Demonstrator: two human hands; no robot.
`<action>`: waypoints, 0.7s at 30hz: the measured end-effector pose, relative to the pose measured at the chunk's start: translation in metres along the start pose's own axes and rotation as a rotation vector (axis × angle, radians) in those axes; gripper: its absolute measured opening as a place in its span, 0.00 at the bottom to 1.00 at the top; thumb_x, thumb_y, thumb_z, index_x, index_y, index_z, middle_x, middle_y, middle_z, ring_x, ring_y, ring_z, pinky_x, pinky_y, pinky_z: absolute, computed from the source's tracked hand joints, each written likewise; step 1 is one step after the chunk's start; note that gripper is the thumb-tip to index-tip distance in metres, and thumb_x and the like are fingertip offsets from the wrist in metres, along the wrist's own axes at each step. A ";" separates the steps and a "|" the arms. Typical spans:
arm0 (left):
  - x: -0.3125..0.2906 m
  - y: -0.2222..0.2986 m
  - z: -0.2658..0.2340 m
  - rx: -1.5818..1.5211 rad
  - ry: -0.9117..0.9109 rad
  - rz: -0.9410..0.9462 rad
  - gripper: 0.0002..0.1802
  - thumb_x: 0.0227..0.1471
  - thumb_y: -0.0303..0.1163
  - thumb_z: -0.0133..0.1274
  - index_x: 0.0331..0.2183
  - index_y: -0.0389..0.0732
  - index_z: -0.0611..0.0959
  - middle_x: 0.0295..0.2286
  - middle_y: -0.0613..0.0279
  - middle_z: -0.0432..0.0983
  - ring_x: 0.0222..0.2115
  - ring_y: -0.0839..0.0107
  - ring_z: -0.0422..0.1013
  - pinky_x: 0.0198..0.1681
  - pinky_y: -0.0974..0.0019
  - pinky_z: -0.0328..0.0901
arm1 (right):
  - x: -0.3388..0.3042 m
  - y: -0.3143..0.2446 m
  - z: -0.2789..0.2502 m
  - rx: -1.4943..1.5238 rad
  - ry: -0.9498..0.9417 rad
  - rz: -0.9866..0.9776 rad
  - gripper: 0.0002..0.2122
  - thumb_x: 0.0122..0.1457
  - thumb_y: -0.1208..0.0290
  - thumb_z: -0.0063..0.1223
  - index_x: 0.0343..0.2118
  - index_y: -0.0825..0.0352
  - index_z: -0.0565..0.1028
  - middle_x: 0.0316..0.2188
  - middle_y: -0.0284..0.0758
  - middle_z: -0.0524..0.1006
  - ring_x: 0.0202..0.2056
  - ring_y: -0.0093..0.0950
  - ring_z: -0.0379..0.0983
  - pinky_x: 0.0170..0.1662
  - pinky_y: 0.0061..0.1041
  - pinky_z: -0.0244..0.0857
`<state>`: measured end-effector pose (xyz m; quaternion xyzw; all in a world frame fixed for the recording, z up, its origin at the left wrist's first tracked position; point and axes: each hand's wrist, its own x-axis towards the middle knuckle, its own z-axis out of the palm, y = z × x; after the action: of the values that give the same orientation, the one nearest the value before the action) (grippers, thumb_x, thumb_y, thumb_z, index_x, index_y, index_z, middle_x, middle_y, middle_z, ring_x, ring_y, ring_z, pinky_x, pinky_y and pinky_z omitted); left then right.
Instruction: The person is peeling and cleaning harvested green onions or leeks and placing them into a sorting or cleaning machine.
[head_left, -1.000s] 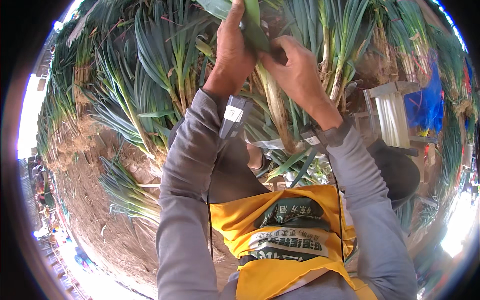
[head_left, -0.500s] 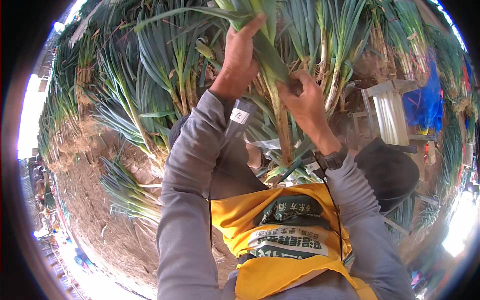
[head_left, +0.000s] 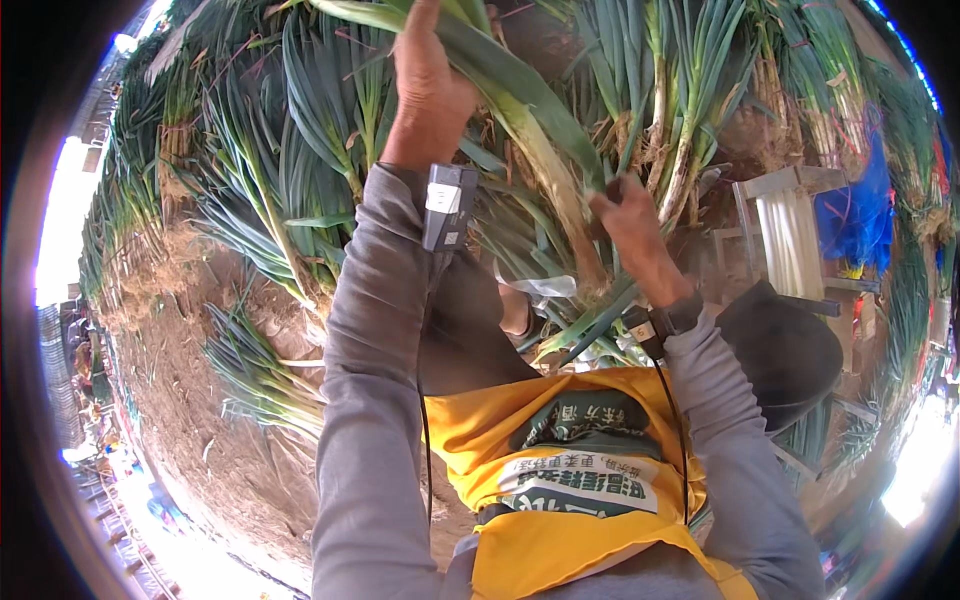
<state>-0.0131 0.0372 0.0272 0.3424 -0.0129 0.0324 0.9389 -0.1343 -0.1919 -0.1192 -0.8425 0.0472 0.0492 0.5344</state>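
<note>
My left hand is closed around the upper part of a leek, near the top edge of the view. Its pale stalk slants down to the right, ending in a brownish root end above my lap. Lower and to the right, my right hand pinches the end of a long green outer leaf. That leaf stands away from the stalk in an arc. More leeks and loose leaves lie beneath, between my legs.
Leek bundles stand in rows ahead and to both sides. A smaller pile of leeks lies on the bare soil at left. At right are a metal stand with white strands and a blue plastic sheet.
My left hand has moved left and up with the leek's top, so the leek slants more. My right hand has shifted right and down, drawing the outer leaf away from the stalk.
</note>
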 end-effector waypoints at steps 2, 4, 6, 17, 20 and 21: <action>0.005 0.009 -0.009 0.164 0.152 0.188 0.25 0.62 0.45 0.53 0.50 0.35 0.76 0.37 0.55 0.79 0.37 0.62 0.76 0.44 0.56 0.73 | -0.014 0.069 -0.005 -0.285 -0.133 0.027 0.14 0.58 0.65 0.58 0.40 0.71 0.76 0.30 0.47 0.79 0.35 0.45 0.78 0.40 0.41 0.69; 0.008 0.018 -0.016 0.109 0.126 0.224 0.23 0.61 0.42 0.55 0.50 0.35 0.76 0.38 0.58 0.79 0.37 0.62 0.76 0.43 0.56 0.73 | -0.042 0.134 -0.011 -0.602 -0.310 0.056 0.15 0.58 0.64 0.55 0.41 0.71 0.76 0.33 0.52 0.79 0.39 0.54 0.76 0.43 0.47 0.68; 0.007 0.025 -0.022 0.191 0.148 0.221 0.20 0.62 0.40 0.54 0.49 0.35 0.77 0.40 0.56 0.79 0.39 0.62 0.76 0.43 0.57 0.73 | -0.067 0.171 -0.019 -0.777 -0.596 0.003 0.17 0.59 0.61 0.55 0.42 0.72 0.76 0.36 0.55 0.79 0.41 0.56 0.74 0.45 0.50 0.67; 0.010 -0.005 -0.015 0.192 0.091 0.163 0.24 0.63 0.39 0.52 0.52 0.29 0.73 0.43 0.47 0.78 0.44 0.58 0.76 0.50 0.55 0.70 | 0.036 -0.088 -0.007 -0.334 0.213 -0.768 0.20 0.58 0.59 0.63 0.48 0.68 0.75 0.42 0.44 0.78 0.42 0.45 0.77 0.43 0.41 0.70; 0.009 -0.005 -0.018 0.359 0.001 0.166 0.24 0.62 0.40 0.54 0.52 0.32 0.74 0.42 0.52 0.78 0.42 0.60 0.76 0.48 0.57 0.70 | 0.052 -0.131 0.020 -0.385 0.258 -0.900 0.21 0.56 0.60 0.64 0.49 0.68 0.75 0.42 0.44 0.78 0.42 0.44 0.77 0.43 0.40 0.70; 0.007 -0.004 -0.019 0.503 0.006 0.114 0.24 0.61 0.40 0.55 0.52 0.33 0.74 0.42 0.53 0.78 0.41 0.61 0.76 0.47 0.57 0.70 | 0.057 -0.139 0.025 -0.401 0.221 -0.842 0.21 0.56 0.62 0.64 0.49 0.68 0.75 0.43 0.44 0.78 0.41 0.45 0.77 0.43 0.40 0.71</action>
<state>-0.0056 0.0466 0.0110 0.5637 -0.0209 0.0884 0.8210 -0.0607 -0.1122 -0.0132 -0.8750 -0.2519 -0.2534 0.3268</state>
